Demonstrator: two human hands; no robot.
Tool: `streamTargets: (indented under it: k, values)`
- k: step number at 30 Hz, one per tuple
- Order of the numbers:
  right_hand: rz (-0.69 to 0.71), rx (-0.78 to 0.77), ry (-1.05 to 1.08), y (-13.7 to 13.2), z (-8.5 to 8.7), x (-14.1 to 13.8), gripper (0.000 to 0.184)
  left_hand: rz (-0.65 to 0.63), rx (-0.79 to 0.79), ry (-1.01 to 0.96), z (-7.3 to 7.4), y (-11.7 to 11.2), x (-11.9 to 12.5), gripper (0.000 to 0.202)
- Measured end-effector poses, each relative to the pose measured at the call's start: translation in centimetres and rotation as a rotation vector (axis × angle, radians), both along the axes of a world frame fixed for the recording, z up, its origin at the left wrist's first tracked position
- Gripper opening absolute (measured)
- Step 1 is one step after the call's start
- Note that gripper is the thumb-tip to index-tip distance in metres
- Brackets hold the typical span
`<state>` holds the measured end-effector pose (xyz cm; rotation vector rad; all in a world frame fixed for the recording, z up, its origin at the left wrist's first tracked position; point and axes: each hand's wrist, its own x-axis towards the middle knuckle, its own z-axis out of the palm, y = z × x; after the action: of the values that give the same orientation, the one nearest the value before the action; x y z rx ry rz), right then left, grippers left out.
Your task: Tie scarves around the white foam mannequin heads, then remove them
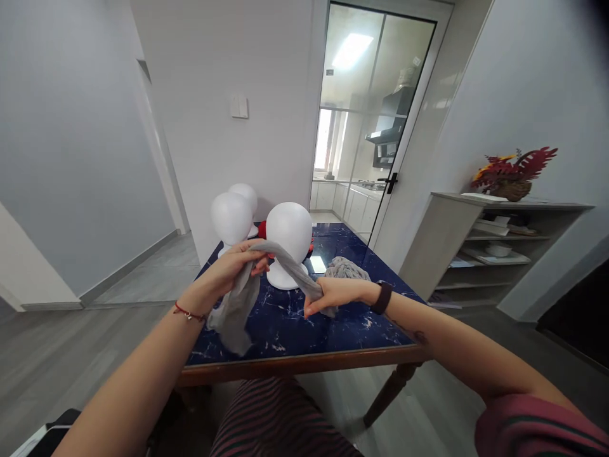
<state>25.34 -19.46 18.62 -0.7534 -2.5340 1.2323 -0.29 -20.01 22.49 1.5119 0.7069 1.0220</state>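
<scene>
A grey scarf (287, 261) is stretched between my hands above the near part of the table, one end hanging down on the left. My left hand (242, 259) is closed around it, with the cloth draped over the fingers. Lower and to the right, my right hand (328, 293) grips the other part in a fist. Just behind the scarf stands a white foam mannequin head (289, 231) on its round base. Right of it lies a bunched grey knitted cloth (349, 268), beyond my right wrist.
A second white head (231, 218) and a third (245, 193) stand at the table's back left. Something red (262, 229) sits between the heads. The blue marbled table (295, 333) has a wooden edge. A shelf (523, 206) and a glass door (361, 127) are beyond.
</scene>
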Motion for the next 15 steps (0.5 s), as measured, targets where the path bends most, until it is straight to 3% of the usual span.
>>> streamTargets:
  k: [2, 4, 7, 9, 11, 13, 15]
  values:
    - [-0.015, -0.158, 0.095, -0.7, -0.6, 0.1, 0.025, 0.122, 0.039, -0.085, 0.7, -0.5, -0.6, 0.015]
    - [-0.136, -0.255, 0.236, -1.0, -0.5, 0.9, 0.026, 0.264, 0.103, -0.109, 0.7, -0.7, -1.7, 0.020]
    - [-0.327, -0.272, 0.484, -0.5, 1.0, 3.0, 0.026, 0.420, 0.231, 0.115, 0.2, -0.8, -3.6, 0.012]
    - [-0.423, -0.157, 0.546, 0.0, 2.4, 4.5, 0.026, 0.429, 0.296, 0.355, -0.3, -0.9, -4.4, 0.012]
    - [-0.496, 0.032, 0.476, 0.4, 3.8, 5.6, 0.027, 0.354, 0.339, 0.531, -0.6, -1.2, -4.7, 0.016]
    - [-0.571, 0.305, 0.339, 0.4, 5.1, 6.4, 0.023, 0.281, 0.375, 0.622, -0.8, -1.6, -4.5, 0.017]
    - [-0.676, 0.637, 0.247, 0.4, 6.0, 6.8, 0.014, 0.347, 0.443, 0.624, -0.9, -1.9, -4.2, 0.019]
